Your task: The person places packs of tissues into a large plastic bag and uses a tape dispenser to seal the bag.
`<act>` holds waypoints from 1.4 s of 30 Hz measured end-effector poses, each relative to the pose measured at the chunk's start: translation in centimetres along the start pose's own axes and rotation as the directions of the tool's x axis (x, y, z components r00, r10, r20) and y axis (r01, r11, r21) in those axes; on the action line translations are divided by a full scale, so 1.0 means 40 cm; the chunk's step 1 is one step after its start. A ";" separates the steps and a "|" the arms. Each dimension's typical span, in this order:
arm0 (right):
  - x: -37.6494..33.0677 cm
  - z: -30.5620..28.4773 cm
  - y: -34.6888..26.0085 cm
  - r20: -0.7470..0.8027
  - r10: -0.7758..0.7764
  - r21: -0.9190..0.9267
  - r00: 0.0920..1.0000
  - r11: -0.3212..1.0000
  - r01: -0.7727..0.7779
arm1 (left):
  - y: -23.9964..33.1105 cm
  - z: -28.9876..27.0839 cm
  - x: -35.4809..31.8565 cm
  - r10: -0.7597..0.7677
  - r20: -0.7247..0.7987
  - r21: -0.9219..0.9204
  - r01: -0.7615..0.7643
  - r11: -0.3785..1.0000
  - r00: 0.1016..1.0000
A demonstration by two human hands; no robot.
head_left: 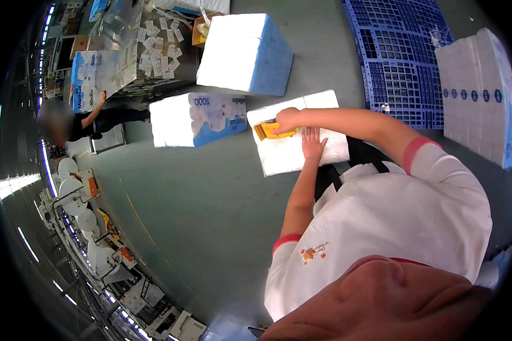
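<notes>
A white, film-wrapped pack [284,159] stands right in front of me, its pale top facing up. My right hand [288,118] is closed around a yellow hand tool [264,130] that looks like a tape dispenser, held against the far left part of the pack's top. Close beside it, my left hand [313,145] lies flat on the same top with its fingers stretched out. Part of the tool is covered by my right hand. Just left of the pack, nearly touching it, is a white and blue wrapped bundle [216,119].
Beyond stands a larger white and blue bundle [233,51]. Blue plastic pallets [398,62] and a tall wrapped stack [475,96] are at right. At far left, a person [85,122] handles a blue-white pack [91,74] by a table strewn with labels [162,48]. Machines [91,221] line the left.
</notes>
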State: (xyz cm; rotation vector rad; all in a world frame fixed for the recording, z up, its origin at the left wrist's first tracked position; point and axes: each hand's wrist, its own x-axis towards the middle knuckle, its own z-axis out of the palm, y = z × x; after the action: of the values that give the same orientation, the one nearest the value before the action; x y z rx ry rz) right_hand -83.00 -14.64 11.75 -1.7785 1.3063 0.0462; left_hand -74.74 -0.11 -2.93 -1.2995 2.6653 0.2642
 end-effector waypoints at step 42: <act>-0.446 0.160 0.201 -0.325 0.053 0.083 0.944 0.996 -0.027 | -0.167 -0.252 -0.042 -0.072 0.388 -0.853 0.328 -0.406 0.919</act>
State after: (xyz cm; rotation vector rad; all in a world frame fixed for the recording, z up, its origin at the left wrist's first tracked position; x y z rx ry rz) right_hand -94.24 2.61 11.90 -1.7431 1.5563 -0.2864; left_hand -69.13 -5.17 6.68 -1.6998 1.1880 2.9373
